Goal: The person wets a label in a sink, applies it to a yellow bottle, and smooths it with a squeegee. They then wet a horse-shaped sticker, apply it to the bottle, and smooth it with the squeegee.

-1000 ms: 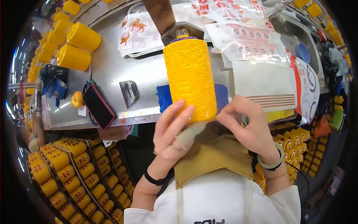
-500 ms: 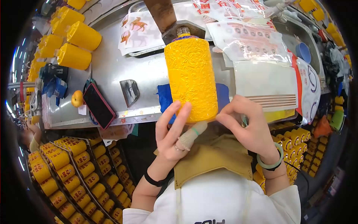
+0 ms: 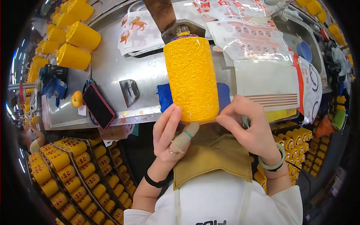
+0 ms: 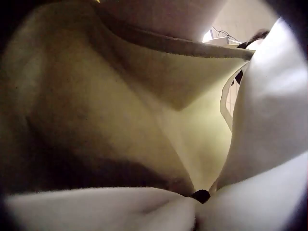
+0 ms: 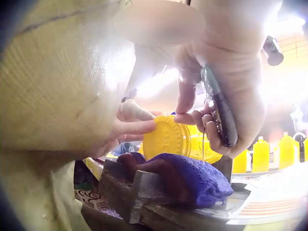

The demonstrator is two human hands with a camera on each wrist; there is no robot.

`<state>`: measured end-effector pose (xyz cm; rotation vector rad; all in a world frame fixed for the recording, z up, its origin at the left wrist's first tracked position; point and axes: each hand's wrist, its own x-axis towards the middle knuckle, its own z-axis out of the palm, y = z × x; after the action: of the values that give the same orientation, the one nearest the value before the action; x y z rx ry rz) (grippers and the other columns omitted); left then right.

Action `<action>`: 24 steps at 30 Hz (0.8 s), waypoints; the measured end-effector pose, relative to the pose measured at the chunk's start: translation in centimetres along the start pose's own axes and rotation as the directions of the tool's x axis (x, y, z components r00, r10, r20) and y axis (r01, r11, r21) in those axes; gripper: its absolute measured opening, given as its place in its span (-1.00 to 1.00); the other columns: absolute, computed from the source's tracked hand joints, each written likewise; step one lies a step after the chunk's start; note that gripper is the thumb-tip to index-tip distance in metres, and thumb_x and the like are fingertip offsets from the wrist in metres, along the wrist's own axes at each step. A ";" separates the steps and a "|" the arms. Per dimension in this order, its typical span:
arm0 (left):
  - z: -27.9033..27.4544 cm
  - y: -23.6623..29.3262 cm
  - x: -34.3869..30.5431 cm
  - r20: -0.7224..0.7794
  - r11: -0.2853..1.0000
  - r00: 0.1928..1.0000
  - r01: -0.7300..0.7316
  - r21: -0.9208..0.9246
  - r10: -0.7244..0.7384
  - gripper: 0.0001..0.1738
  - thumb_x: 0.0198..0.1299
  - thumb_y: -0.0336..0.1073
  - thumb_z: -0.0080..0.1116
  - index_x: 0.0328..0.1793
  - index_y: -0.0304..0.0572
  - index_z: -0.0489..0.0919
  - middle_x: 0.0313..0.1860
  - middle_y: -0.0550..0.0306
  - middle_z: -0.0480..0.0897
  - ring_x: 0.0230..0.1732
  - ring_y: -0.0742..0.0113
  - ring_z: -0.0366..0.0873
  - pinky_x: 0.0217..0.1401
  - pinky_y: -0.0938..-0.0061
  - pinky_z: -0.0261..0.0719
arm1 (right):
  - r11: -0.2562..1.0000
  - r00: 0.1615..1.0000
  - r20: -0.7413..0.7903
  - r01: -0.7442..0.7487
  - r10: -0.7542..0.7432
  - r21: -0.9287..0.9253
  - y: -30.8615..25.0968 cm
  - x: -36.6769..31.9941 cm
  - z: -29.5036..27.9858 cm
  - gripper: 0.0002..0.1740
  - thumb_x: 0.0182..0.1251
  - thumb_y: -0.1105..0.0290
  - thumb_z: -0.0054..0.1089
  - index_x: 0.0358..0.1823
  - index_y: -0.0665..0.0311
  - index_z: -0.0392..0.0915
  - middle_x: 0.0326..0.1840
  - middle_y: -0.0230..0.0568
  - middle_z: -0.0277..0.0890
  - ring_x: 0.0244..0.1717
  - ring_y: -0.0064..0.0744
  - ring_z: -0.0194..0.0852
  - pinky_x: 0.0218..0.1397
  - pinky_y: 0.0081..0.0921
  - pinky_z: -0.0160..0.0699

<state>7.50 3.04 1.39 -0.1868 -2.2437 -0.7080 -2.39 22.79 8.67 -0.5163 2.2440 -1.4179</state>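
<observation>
A yellow embossed bottle [image 3: 191,77] lies with its neck against a metal bracket [image 3: 183,29] and its round base [image 5: 163,139] towards the person. The fingertips of the left hand [image 3: 168,137] touch the bottle's lower left side. Its thumb, in a cloth finger cover [image 3: 183,140] with a green band, points at the base. At the base's right edge is the right hand [image 3: 247,122], thumb and forefinger close together. Its other fingers curl round a slim dark tool [image 5: 222,115] with a green part. Mostly apron shows in the left wrist view.
Under the bottle lies a blue cloth [image 3: 165,98]. To the left are a phone [image 3: 98,106], an apple [image 3: 77,99] and several yellow bottles [image 3: 84,35]. Printed sheets [image 3: 255,39] lie at the right. Racks of yellow bottles [image 3: 67,174] stand below the metal bench [image 3: 105,67].
The bottle has turned; its surface was blurred at first and shows a different part of the pattern now. The left hand's fingers have slid left and down its side. The right hand has barely moved.
</observation>
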 end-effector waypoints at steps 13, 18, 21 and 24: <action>0.5 -0.3 -1.9 -0.004 0.872 0.905 0.408 -0.269 -0.425 -0.67 0.12 -0.65 0.42 0.01 -0.18 0.78 0.23 -0.18 0.69 0.23 -0.19 0.70 0.22 0.22 0.77 | 0.999 0.999 -0.024 0.023 -0.022 0.034 0.5 0.2 0.5 -0.93 0.29 0.52 0.40 -0.32 0.37 0.68 -0.44 -0.31 0.40 -0.45 -0.51 0.30 -0.32 -0.49 0.25; 0.6 -0.4 -0.4 -0.019 0.999 0.999 -0.040 -0.003 0.040 -0.68 0.11 -0.57 0.43 -0.01 -0.06 0.82 0.31 -0.15 0.65 0.24 -0.15 0.67 0.24 0.23 0.78 | 0.999 1.000 -0.011 0.022 -0.023 -0.041 0.3 0.3 0.0 -0.89 0.30 0.47 0.44 -0.29 0.39 0.72 -0.40 -0.19 0.54 -0.45 -0.39 0.47 -0.33 -0.42 0.45; -0.2 -0.2 0.6 0.106 0.999 0.994 -0.018 -0.036 0.022 -0.70 0.03 -0.60 0.47 -0.17 0.03 0.85 0.24 -0.21 0.68 0.28 -0.23 0.64 0.28 0.15 0.71 | 0.999 1.000 -0.011 0.012 -0.012 -0.039 0.3 0.3 0.1 -0.89 0.30 0.47 0.44 -0.29 0.38 0.72 -0.39 -0.19 0.55 -0.45 -0.39 0.47 -0.32 -0.42 0.45; 1.3 -1.0 0.1 -0.026 0.985 1.000 0.004 -0.174 -0.008 -0.63 0.13 -0.60 0.43 0.07 -0.12 0.77 0.19 -0.13 0.72 0.27 -0.11 0.67 0.29 0.20 0.76 | 0.999 1.000 -0.002 0.006 -0.006 -0.047 -0.2 0.4 0.0 -0.88 0.29 0.46 0.45 -0.29 0.38 0.71 -0.39 -0.19 0.55 -0.45 -0.39 0.48 -0.31 -0.43 0.47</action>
<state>6.31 2.90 0.29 -0.2545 -2.1579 -0.9054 -2.67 22.53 8.77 -0.5374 2.2836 -1.3722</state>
